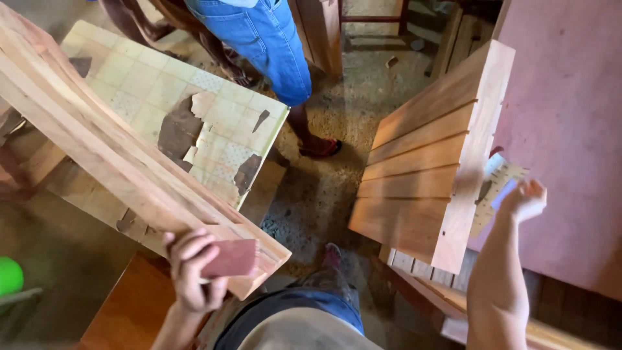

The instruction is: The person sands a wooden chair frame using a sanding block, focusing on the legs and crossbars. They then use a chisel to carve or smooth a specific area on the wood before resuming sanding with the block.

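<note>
A reddish sanding block [230, 258] sits at the lower middle-left of the frame, pressed flat on the near end of a stack of long planks [110, 152]. The left hand [193, 271] is closed around the block, fingers curled over its left edge and thumb below. The planks run from that corner up to the upper left edge of the frame.

At the right of the frame the right hand [523, 199] is raised, fingers loosely bent around a pale sheet of paper [495, 191]; the hand is blurred, so how firmly it grips cannot be told. The sheet lies just beside the edge of a slatted wooden panel [431, 165] that stands tilted at centre right. Behind the hand is a large pinkish board [570, 123].

Under the planks lies a table [152, 84] with a worn, peeling tiled covering. At the top centre stands another person in blue shorts [269, 42], one foot in a red sandal [322, 148] on the gritty floor [337, 110]. A green ball [9, 275] shows at the lower left edge.
</note>
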